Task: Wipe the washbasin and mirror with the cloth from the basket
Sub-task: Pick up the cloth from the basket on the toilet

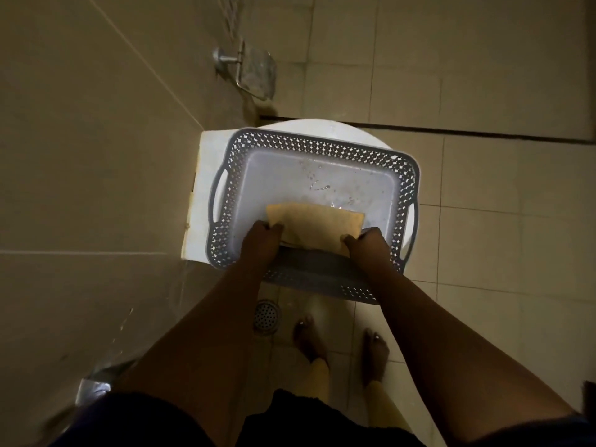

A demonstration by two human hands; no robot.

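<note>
Dim tiled bathroom: both hands, left hand [263,238] and right hand [366,241], have fingers pinched on the folded tan cloth [317,225] inside the grey perforated plastic basket [322,146]. I'd lift straight up, clearing the near rim.

Stand: a white box-shaped stand [206,175] is sitting against the tan tiled wall, carrying the basket.
Basket: a grey plastic basket with holes in its rim [322,148] is resting on the stand.
Floor: pale square floor tiles [483,246] are holding a round metal drain [266,316] and two bare feet [342,346].
</note>
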